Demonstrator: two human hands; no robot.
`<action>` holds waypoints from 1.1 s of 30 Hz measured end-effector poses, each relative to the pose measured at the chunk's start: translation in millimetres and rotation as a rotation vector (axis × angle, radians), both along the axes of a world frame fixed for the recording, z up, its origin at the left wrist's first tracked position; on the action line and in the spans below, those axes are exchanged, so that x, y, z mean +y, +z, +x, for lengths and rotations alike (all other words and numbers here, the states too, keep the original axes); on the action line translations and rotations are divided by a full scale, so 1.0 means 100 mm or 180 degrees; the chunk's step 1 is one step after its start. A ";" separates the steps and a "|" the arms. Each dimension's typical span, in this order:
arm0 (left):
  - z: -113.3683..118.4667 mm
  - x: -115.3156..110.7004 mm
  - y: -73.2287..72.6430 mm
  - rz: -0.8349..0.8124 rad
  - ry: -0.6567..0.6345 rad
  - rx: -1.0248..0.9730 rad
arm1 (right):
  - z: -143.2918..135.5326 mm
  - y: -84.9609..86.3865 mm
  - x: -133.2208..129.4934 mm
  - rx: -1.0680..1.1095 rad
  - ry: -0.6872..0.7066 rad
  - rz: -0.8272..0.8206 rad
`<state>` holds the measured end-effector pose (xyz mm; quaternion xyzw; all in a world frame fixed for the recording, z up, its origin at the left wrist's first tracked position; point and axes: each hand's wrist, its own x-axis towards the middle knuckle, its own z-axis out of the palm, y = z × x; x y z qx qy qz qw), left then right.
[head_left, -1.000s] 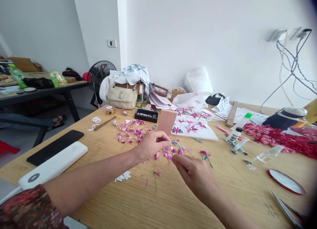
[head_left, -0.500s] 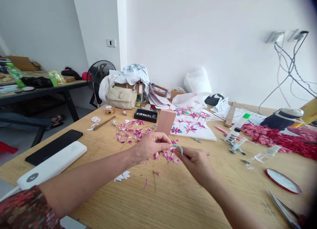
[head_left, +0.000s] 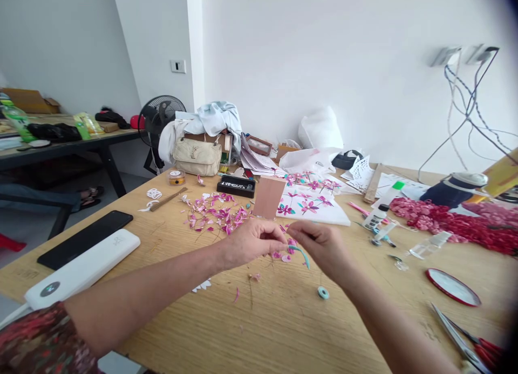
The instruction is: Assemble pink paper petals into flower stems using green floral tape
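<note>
My left hand (head_left: 253, 243) pinches one end of a narrow teal leaf-like strip (head_left: 302, 253) between thumb and fingertips; its free end curves down to the right. Close beside it, my right hand (head_left: 319, 244) is closed in a pinch, its fingertips just above the strip. Below the right hand is a small teal thread bobbin (head_left: 322, 292), with a faint thread running up from it toward that hand. Pink petals (head_left: 218, 212) lie scattered behind my hands. An upright pinkish-brown board (head_left: 269, 197) stands just beyond them.
Pink flowers lie on a white sheet (head_left: 340, 215) behind. To the right are a glue bottle (head_left: 374, 218), a spray bottle (head_left: 429, 245), a red-rimmed round dish (head_left: 453, 287) and scissors (head_left: 457, 333). A white power bank (head_left: 84, 266) and black phone (head_left: 87, 239) sit left.
My right hand has come off the teal strip and risen slightly to the right. The strip's tip now hangs lower, and the bobbin has come into view below. The camera view has shifted slightly.
</note>
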<state>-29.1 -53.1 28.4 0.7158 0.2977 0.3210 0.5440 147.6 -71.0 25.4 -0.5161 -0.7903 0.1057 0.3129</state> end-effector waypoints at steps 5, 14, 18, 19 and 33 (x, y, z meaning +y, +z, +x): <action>0.02 0.09 -0.06 -0.0143 0.0557 -0.0046 | -0.22 -0.31 -0.21 -0.0457 -0.0082 0.0182; 0.04 0.09 -0.08 0.1141 -0.0253 0.0453 | 0.01 0.20 -0.17 -0.0391 -0.0171 0.0181; 0.03 0.06 -0.05 0.0035 0.0024 -0.0070 | 0.04 -0.08 0.00 0.0085 -0.0128 -0.0147; 0.02 0.07 -0.06 -0.0074 0.0176 -0.0124 | 0.00 -0.17 -0.02 0.0010 -0.0137 -0.0153; 0.03 0.14 -0.14 0.1418 -0.0320 0.0669 | 0.04 0.09 -0.05 -0.0262 -0.0100 0.0149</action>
